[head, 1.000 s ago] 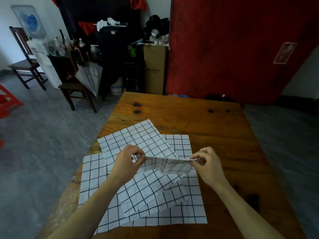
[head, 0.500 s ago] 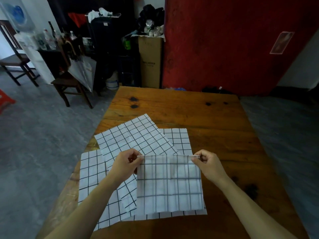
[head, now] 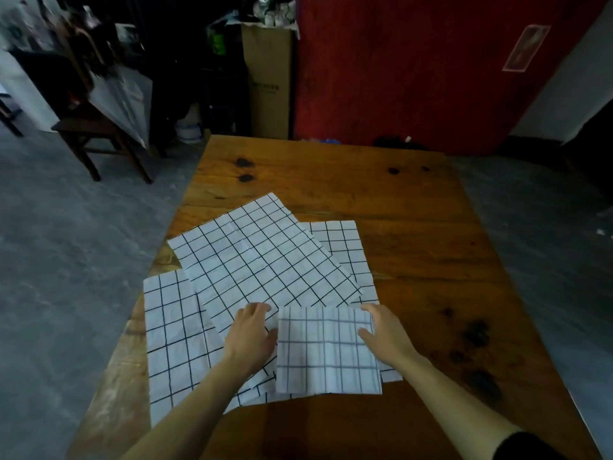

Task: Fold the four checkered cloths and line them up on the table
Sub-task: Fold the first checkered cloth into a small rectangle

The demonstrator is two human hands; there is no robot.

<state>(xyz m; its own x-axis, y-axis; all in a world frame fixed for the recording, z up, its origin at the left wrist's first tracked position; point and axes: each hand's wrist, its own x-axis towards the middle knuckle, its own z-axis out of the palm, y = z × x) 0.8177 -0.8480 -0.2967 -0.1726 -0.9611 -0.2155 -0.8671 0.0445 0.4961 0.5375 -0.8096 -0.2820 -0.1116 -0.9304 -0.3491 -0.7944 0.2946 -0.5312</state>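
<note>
A folded checkered cloth (head: 326, 350) lies flat near the front of the wooden table (head: 381, 200), on top of the spread cloths. My left hand (head: 250, 336) grips its upper left edge with curled fingers. At the upper right corner my right hand (head: 386, 336) pinches the cloth, thumb on top. Three unfolded checkered cloths overlap beneath. One is turned at an angle (head: 262, 260), one lies at the left (head: 172, 330), and one is partly covered at the right (head: 341, 240).
The table's far half and right side are bare wood with dark knots (head: 474, 330). A dark wooden chair (head: 96, 134) stands on the grey floor at the left. Behind the table are a cardboard box (head: 268, 84) and a red wall (head: 414, 68).
The folded cloth was held up in the air by its top corners. It has come down and now lies flat on the other cloths, with both hands lowered to its upper edges.
</note>
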